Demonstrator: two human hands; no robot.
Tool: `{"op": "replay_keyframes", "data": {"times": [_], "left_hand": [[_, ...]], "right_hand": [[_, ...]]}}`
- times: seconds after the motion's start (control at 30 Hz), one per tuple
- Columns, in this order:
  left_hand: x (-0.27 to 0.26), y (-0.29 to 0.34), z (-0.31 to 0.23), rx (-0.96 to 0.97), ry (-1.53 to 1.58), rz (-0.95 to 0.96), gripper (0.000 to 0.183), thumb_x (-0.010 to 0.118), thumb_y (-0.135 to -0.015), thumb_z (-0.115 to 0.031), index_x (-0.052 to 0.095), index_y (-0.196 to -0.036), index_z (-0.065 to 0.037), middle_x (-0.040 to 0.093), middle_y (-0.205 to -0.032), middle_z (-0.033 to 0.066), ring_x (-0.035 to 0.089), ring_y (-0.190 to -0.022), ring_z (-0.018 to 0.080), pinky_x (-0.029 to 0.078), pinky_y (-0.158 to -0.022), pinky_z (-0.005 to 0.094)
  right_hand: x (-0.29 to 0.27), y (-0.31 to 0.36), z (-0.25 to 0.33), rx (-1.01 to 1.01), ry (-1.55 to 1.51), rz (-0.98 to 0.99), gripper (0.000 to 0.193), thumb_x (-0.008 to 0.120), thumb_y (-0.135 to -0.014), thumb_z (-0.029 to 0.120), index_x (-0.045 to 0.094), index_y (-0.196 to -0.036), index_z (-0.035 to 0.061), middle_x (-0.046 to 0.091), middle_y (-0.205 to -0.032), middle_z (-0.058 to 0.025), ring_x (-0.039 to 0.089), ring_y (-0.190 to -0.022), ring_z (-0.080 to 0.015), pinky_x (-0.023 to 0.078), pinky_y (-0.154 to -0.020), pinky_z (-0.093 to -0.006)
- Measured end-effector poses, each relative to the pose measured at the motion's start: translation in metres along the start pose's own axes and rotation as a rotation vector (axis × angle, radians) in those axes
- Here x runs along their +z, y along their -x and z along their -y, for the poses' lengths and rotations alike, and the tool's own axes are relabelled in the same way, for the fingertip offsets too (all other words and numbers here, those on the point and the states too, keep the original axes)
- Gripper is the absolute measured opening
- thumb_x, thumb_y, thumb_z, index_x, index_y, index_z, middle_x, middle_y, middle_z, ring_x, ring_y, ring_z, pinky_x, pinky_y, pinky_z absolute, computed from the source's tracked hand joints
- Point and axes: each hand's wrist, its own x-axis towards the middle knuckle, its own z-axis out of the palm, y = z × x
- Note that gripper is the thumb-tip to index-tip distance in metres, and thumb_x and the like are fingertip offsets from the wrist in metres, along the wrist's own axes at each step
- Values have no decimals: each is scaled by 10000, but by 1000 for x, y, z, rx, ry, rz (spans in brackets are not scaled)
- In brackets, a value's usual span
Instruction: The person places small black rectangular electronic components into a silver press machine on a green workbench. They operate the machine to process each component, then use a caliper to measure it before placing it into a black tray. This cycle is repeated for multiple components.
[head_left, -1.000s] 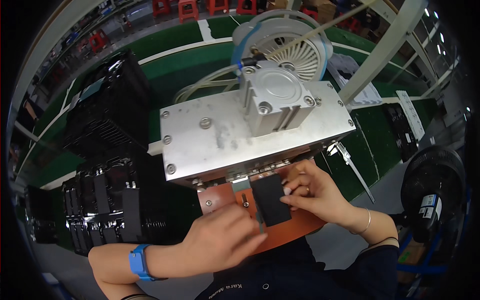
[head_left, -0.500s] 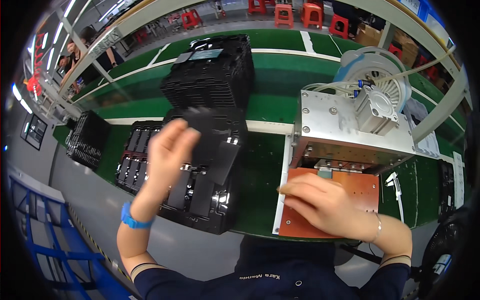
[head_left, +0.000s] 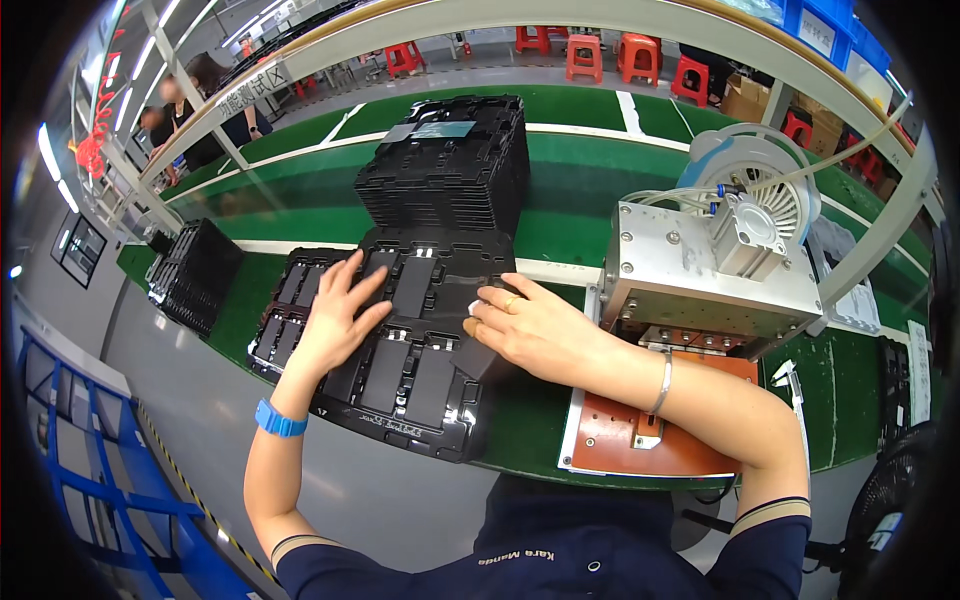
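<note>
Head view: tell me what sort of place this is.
Probably a factory assembly workshop, judging by the long green workbench, the silver metal block-shaped fixture and the black moulded plastic tray holding flat dark rectangular pieces.

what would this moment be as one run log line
left hand: over black plastic tray | right hand: at flat black rectangular piece | boxy silver metal machine: right of tray

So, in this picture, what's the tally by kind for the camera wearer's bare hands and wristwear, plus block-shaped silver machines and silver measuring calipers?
Bare hands: 2 (left hand, right hand)
Blue wristband: 1
Silver metal bangle: 1
Block-shaped silver metal machine: 1
Silver metal caliper: 1
Total: 6
</note>
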Motion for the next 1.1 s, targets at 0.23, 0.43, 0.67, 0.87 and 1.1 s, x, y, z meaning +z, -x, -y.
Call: {"op": "replay_keyframes", "data": {"times": [0.23, 0.43, 0.67, 0.87, 1.1], "left_hand": [[-15, 5, -10, -76, -2, 57, 493, 585, -981, -304, 525, -1426, -101, 308, -1577, 219, 268, -1449, 429, 243, -1187, 492], [-54, -19, -121, 242, 71, -152, 538, 688, -861, -259, 596, -1347, -45, 487, -1460, 187, 401, -1376, 417, 321, -1128, 503], [-14, -28, -239, 992, 238, 188, 543, 744, -805, -414, 648, -1245, -110, 576, -1315, 150, 544, -1240, 333, 404, -1028, 500], [51, -22, -266, 1107, 222, 421, 692, 614, -894, -552, 488, -1415, -114, 437, -1476, 180, 438, -1351, 319, 384, -1063, 519], [51, -24, -269, 1125, 151, 508, 746, 584, -884, -602, 456, -1444, -127, 403, -1521, 170, 406, -1386, 304, 381, -1071, 523]], "right_hand": [[-71, 96, 23, 91, 66, -262, 398, 635, -773, 179, 723, -1161, 186, 545, -967, 2, 512, -756, -115, 382, -592, -258], [-97, 209, 52, 513, 190, -205, 220, 727, -749, 94, 747, -967, 80, 646, -978, -68, 583, -668, -139, 480, -582, -257], [-91, 207, 69, 765, -113, -75, 248, 666, -774, 28, 697, -1018, 60, 662, -1047, -63, 643, -901, -209, 544, -725, -315], [-85, 203, 42, 799, -171, -99, 233, 709, -757, 52, 700, -989, 65, 654, -961, -25, 582, -851, -215, 528, -729, -312], [-71, 205, 42, 721, -105, -66, 298, 658, -747, 73, 688, -1038, 15, 639, -1034, -76, 588, -953, -242, 526, -814, -348]]}}
